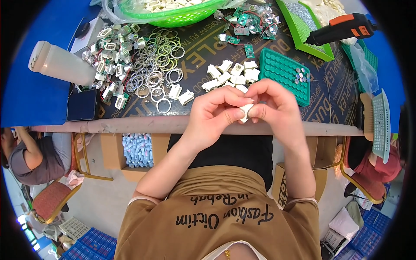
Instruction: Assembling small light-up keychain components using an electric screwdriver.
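Observation:
Close to the table's front edge, my left hand (209, 115) and my right hand (279, 108) meet, thumbs and fingers closed on one small white plastic housing (246, 112). The fingers cover most of it, so its inside cannot be seen. Just beyond my fingertips lies a loose pile of similar white housings (224, 78). A green tray with round pockets (277, 65) lies beyond my right hand, and several button cells (302, 76) sit at its right side. Left of my left hand, two white housings (186, 97) rest beside a heap of metal key rings (158, 78).
At the far left stand a whitish plastic bottle (60, 63), a dark phone (82, 105) and a heap of circuit assemblies (115, 60). Farther back are a green basket (177, 18), loose circuit boards (255, 19), a green bin (320, 53) and a black-orange power tool (342, 29). People sit on both sides.

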Demonstrator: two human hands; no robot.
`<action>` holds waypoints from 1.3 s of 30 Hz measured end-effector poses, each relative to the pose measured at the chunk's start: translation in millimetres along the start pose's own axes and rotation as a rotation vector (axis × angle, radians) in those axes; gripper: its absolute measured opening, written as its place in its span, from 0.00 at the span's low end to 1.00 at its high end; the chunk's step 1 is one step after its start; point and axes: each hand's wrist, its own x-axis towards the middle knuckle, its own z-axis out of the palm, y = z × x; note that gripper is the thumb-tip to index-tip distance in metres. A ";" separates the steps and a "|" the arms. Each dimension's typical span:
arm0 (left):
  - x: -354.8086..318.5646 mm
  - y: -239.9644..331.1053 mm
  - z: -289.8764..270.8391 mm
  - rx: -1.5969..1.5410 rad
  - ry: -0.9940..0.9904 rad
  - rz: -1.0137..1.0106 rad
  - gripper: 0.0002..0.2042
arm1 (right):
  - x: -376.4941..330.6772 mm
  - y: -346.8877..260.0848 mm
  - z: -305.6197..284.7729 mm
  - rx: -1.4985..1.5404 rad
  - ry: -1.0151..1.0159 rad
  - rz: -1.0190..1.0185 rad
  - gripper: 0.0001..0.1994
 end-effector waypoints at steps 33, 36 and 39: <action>-22.2 50.1 -21.6 1.596 0.202 0.165 0.10 | 30.4 13.9 1.1 -1.191 0.342 -0.505 0.11; -16.0 50.9 -12.9 1.515 0.201 0.251 0.10 | 24.3 16.8 0.9 -1.030 0.410 -0.553 0.11; -9.8 45.1 -3.3 1.250 0.152 0.314 0.11 | 8.9 10.5 6.2 -0.794 0.452 -0.544 0.11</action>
